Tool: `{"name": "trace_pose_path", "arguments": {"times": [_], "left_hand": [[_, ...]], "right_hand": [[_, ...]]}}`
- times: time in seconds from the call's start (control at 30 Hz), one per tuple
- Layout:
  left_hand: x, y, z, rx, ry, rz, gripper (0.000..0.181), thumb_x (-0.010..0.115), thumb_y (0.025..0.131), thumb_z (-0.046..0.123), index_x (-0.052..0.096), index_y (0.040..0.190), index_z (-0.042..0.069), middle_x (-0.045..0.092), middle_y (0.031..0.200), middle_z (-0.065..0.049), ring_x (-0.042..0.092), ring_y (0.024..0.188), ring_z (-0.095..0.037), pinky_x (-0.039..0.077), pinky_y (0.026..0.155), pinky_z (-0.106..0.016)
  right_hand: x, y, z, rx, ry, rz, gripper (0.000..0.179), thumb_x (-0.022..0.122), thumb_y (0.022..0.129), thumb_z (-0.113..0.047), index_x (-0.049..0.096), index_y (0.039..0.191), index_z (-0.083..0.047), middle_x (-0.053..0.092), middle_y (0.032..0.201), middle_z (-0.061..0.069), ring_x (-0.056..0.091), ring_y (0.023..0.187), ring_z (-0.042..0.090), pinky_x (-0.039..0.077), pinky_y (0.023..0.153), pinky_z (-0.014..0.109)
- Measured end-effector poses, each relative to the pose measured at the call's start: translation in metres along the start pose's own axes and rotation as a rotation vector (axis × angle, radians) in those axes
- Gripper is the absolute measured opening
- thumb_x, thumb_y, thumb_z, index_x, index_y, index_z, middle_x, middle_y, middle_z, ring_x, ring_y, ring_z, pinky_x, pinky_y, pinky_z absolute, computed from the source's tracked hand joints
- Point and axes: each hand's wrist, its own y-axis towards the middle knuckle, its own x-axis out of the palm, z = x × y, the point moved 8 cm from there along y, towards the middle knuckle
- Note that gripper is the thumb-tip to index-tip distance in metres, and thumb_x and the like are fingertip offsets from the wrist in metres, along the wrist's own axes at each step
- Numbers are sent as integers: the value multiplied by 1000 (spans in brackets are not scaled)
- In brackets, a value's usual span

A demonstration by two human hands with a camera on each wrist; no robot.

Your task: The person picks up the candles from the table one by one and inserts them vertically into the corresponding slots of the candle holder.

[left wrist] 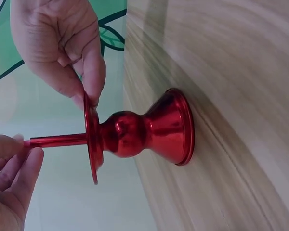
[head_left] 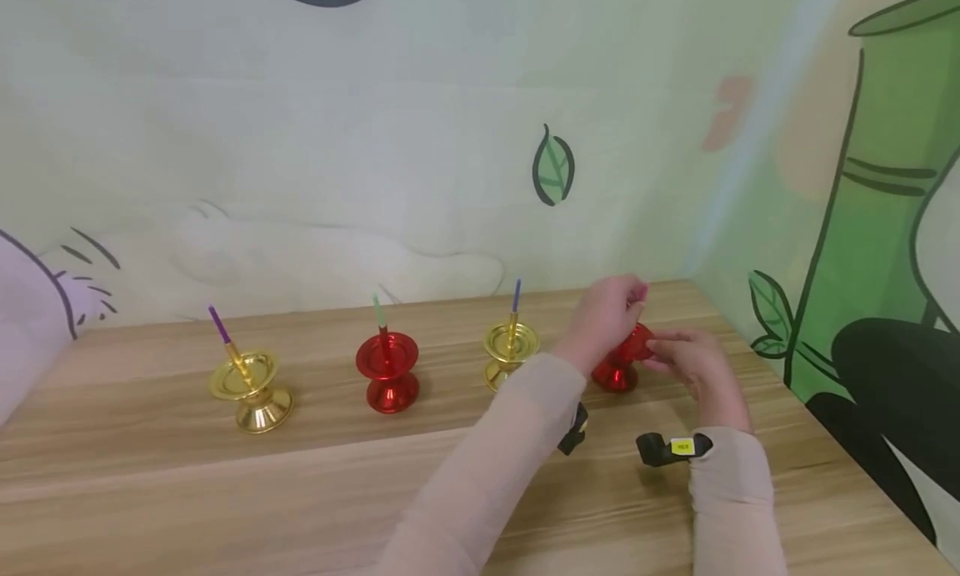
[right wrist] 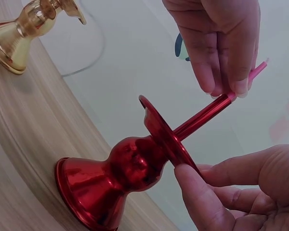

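At the right end of the table stands a red metal candle holder, with a flared base, round bulb, wide dish and thin upright tube. My left hand pinches a thin pink candle at the top of that tube. In the right wrist view the candle's tip pokes out beyond the left fingertips, while its lower end meets the tube's mouth. My right hand grips the dish's rim between thumb and fingers. The base of the red holder is down on the wooden table.
Left of my hands stand a gold holder with a blue candle, a red holder with a green candle, and a gold holder with a purple candle, which leans. A printed backdrop rises behind the table.
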Motion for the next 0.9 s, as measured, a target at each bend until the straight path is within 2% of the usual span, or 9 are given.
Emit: {"name": "trace_pose_path", "arguments": {"times": [0.13, 0.3, 0.43, 0.63, 0.7, 0.77, 0.9], "left_hand": [[-1, -1, -2, -13, -13, 28, 20, 59, 94, 11, 64, 113, 8, 70, 106, -3, 63, 100, -11, 50, 89, -17], [-3, -2, -5, -29, -7, 60, 17, 60, 93, 12, 64, 109, 9, 70, 106, -3, 64, 100, -12, 51, 88, -19], [-3, -2, -9, -31, 36, 58, 16, 61, 93, 13, 63, 108, 10, 70, 106, -2, 64, 100, -12, 51, 86, -19], [-2, -2, -15, -26, 77, 35, 19, 61, 93, 15, 61, 111, 9, 67, 108, -3, 63, 99, -13, 52, 83, -18], [-2, -2, -17, -32, 74, 28, 22, 61, 92, 16, 60, 113, 8, 66, 111, -4, 62, 100, -13, 52, 84, -19], [-2, -3, -17, -35, 70, 16, 26, 62, 92, 18, 58, 115, 8, 65, 113, -4, 61, 101, -13, 52, 85, -18], [2, -4, -14, -15, 84, -25, 32, 62, 91, 20, 54, 121, 9, 62, 115, -2, 59, 101, -11, 51, 86, -16]], "right_hand": [[2, 0, -2, -9, -31, -7, 48, 46, 98, -5, 31, 138, 17, 46, 128, 30, 61, 71, -1, 56, 73, 17], [6, 1, -6, -39, -71, -8, 47, 45, 98, -5, 33, 136, 18, 48, 126, 31, 61, 72, -1, 56, 75, 17], [9, 5, -7, -47, -75, -4, 46, 45, 98, -5, 33, 136, 19, 48, 126, 32, 61, 72, 0, 56, 77, 20], [8, 11, -6, -55, -162, 8, 46, 45, 99, -10, 36, 134, 18, 54, 121, 31, 61, 74, 4, 57, 76, 21], [6, 12, -6, -63, -192, 12, 47, 44, 99, -14, 37, 134, 18, 53, 122, 32, 63, 80, 9, 57, 75, 21], [4, 13, -6, -73, -212, 9, 49, 43, 100, -17, 37, 134, 18, 50, 127, 34, 64, 92, 22, 57, 77, 22], [-5, 14, -4, -70, -262, 3, 54, 40, 100, -24, 35, 136, 16, 41, 136, 35, 49, 120, 43, 54, 90, 31]]}}
